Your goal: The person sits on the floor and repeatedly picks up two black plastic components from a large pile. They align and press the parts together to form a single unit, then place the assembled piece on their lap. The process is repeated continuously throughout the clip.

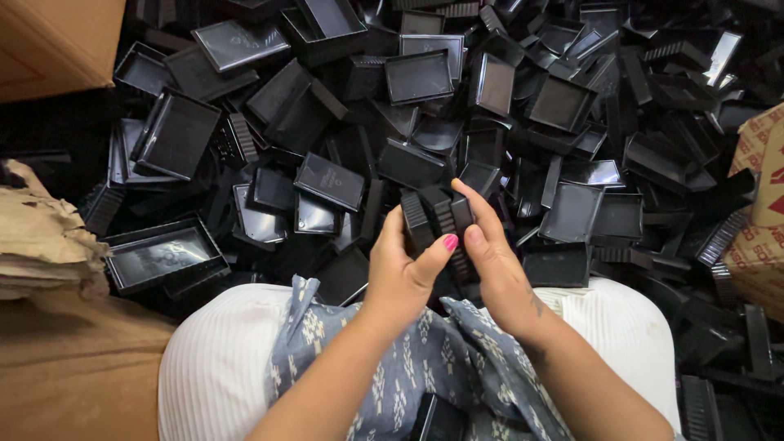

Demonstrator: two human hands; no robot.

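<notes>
Black plastic trays (425, 77) fill almost the whole background, heaped loosely and overlapping at every angle from the upper left of the frame to the right edge. At the upper left corner a plain brown cardboard flap (53, 41) slants into view, with no print showing on it. Below it, at the left edge, a crumpled piece of brown paper (41, 237) lies on a smooth brown surface (73, 367) that runs down to the lower left corner. Just right of the paper sits a larger glossy rectangular tray (159, 257), open side up, catching the light.

At the bottom centre, a blue-grey patterned cloth (425, 359) drapes over a lap in white ribbed fabric (216, 367).

Above the lap, in the middle of the frame, both hands are close together, clamped on a small stack of black trays (437, 220). The left hand (400, 273) wraps the stack from below, its pink-nailed thumb pressed against the stack's lower edge. The right hand (494, 261) closes on the right side, fingers laid along the top. The stack is shiny black, its pieces nested, with ribbed edges showing.

At the right edge a light brown cardboard box (759, 212) with red printing stands partly out of frame.
</notes>
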